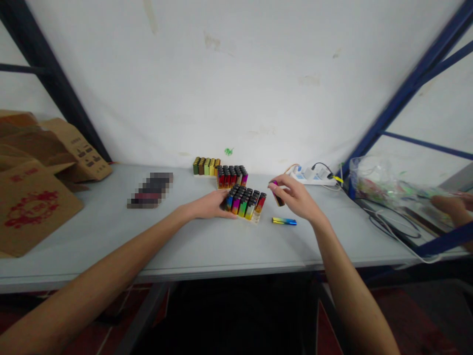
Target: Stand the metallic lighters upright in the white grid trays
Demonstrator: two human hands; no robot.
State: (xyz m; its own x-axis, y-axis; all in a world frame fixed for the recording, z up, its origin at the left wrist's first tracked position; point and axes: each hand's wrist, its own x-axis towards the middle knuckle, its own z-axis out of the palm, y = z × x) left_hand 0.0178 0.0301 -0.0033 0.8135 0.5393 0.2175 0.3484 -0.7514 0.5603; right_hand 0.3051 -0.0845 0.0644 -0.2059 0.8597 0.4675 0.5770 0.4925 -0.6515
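Note:
Several colourful lighters [242, 204] stand upright in rows in a pale tray [255, 217] on the grey table. My left hand [213, 204] grips the tray's left side. Between the fingers of my right hand [290, 193] is a purple and dark lighter [278, 195], held tilted just right of the tray. One yellow and blue lighter [284, 221] lies flat on the table below that hand. Behind the tray stands a second block of mostly red lighters [232, 176], and further back left a block of green and yellow ones [206, 166].
Cardboard boxes [40, 197] occupy the table's left end, near a blurred dark object [151, 190]. A white power strip [314, 175] with cables lies at the back right. Beyond the blue frame [391, 108], another person's hand [449, 206] shows beside plastic bags.

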